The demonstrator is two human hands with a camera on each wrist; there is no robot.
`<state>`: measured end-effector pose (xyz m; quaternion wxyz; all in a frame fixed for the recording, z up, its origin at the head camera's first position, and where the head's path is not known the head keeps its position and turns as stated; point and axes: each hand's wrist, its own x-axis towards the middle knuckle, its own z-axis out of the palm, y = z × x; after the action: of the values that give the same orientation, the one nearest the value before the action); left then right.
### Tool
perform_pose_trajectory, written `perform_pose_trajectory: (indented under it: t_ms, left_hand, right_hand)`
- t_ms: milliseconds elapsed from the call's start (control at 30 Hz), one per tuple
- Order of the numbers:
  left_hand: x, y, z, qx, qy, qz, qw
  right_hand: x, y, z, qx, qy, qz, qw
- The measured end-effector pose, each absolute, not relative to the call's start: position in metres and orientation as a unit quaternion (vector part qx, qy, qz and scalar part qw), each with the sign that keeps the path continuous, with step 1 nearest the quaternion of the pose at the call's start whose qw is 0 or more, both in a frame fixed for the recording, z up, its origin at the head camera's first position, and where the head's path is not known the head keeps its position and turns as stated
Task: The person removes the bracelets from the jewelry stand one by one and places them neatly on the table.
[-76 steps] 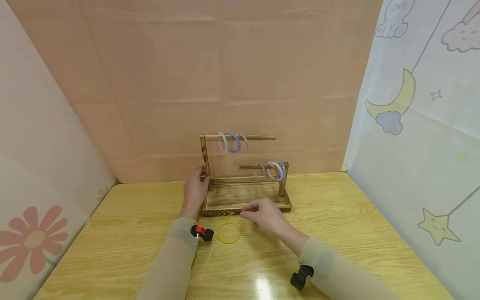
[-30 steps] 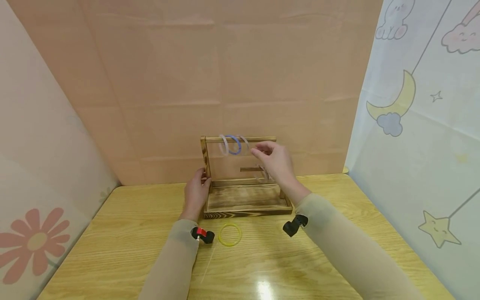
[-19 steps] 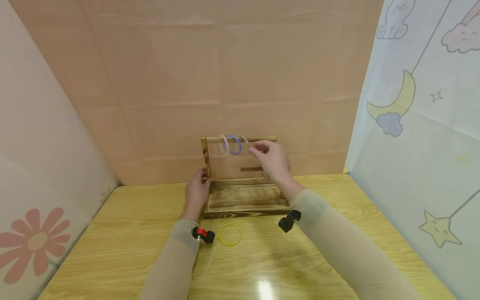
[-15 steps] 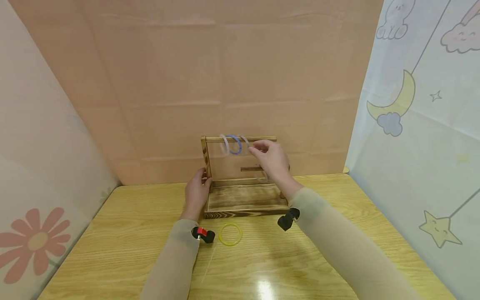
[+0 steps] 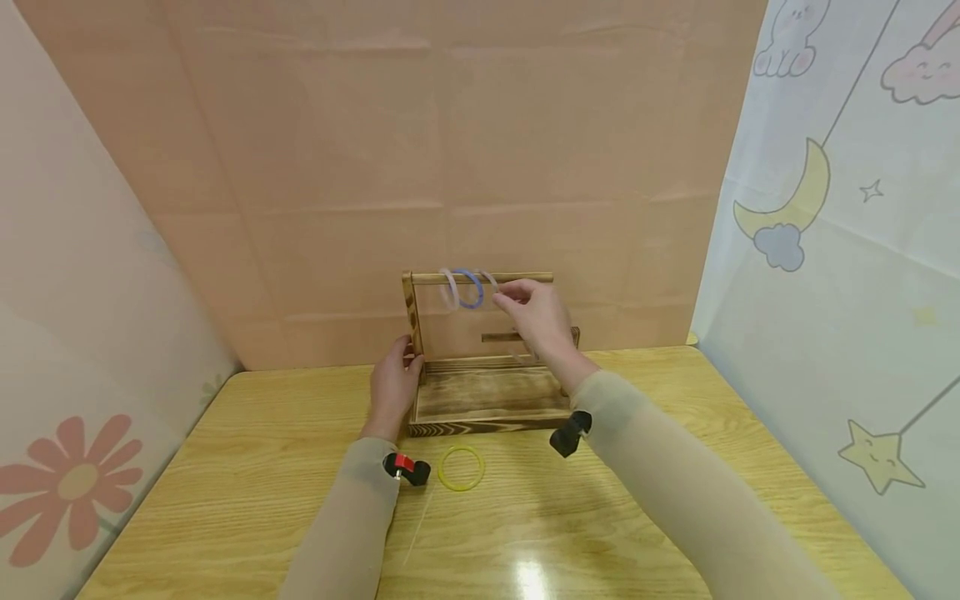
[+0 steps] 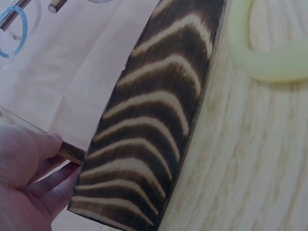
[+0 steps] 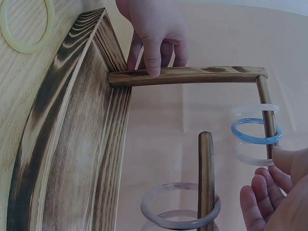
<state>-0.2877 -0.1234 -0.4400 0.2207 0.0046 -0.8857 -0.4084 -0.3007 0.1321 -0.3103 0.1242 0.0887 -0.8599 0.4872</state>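
Observation:
A wooden bangle rack [image 5: 487, 427] with two rods stands on the table. My left hand [image 5: 393, 383] grips its left post [image 7: 202, 75], thumb on one side and fingers on the other. On the upper rod [image 5: 525, 277] hang a whitish bangle [image 5: 447, 290], a blue bangle [image 7: 255, 138] and a pale translucent bangle [image 7: 250, 159]. My right hand [image 5: 540, 317] pinches the edge of that last bangle between thumb and forefinger. In the head view this hand partly hides the lower rod [image 5: 501, 337] and its bangles; a greyish bangle [image 7: 178, 224] shows there from the right wrist.
A yellow bangle [image 5: 461, 489] lies flat on the wooden table [image 5: 247, 483], in front of the rack. A peach cloth [image 5: 480, 150] hangs behind, with patterned panels [image 5: 810, 333] at both sides.
My right hand has risen from the rack's front edge to the upper rod, then shifted slightly left onto the translucent bangle. The left hand stays on the post.

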Motion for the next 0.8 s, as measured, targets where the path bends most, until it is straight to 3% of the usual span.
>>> perform_pose_trajectory:
  t_ms: [800]
  left_hand:
    - [-0.2855,-0.1226,-0.4381,0.003,-0.883,-0.411,0.224]
  right_hand:
    - [-0.3062,0.1255,-0.3171,0.095,-0.859,0.481,0.144]
